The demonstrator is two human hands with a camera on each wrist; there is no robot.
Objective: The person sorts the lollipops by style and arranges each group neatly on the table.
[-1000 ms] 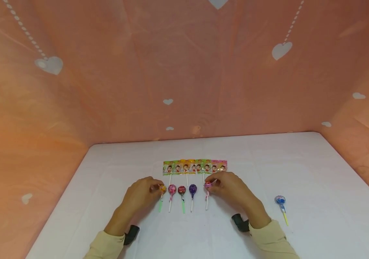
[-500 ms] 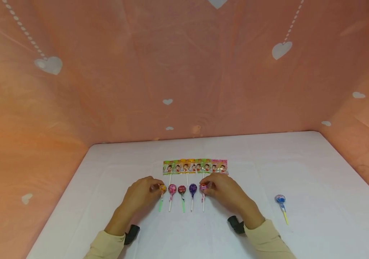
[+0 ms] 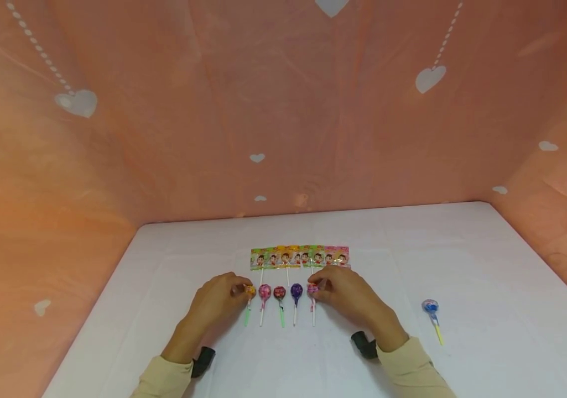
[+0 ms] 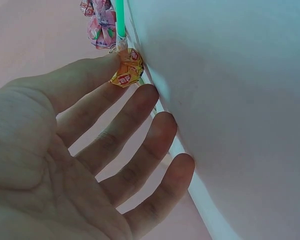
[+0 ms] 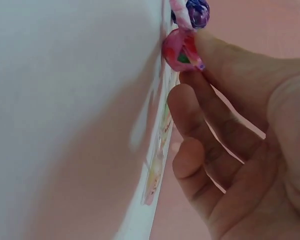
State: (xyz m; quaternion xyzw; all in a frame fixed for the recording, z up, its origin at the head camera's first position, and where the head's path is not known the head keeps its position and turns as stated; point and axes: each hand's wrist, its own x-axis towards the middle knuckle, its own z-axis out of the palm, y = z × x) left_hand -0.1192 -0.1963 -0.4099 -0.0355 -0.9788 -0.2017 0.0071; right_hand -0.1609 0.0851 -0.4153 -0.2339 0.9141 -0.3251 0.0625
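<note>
My left hand (image 3: 217,301) pinches the yellow-orange wrapped head of a lollipop (image 4: 128,70) with a green stick, at the left end of a row. At the row's right end, my right hand (image 3: 348,290) holds a pink lollipop (image 5: 179,50) by its head between thumb and forefinger; its white stick points toward me. Between the hands lie a pink lollipop (image 3: 265,292), a dark red lollipop (image 3: 279,293) with a green stick and a purple lollipop (image 3: 296,291), heads away from me and sticks roughly parallel.
Behind the row lie several flat-packed lollipops (image 3: 286,257) in green, orange and pink wrappers, side by side. A blue lollipop (image 3: 430,307) with a yellow stick lies apart on the right of the white table (image 3: 492,265). An orange cloth (image 3: 283,110) with hearts hangs around the table.
My right hand has moved left with the pink lollipop, bringing it close beside the purple one, and then stays there. My left hand has kept its place on the yellow-orange lollipop.
</note>
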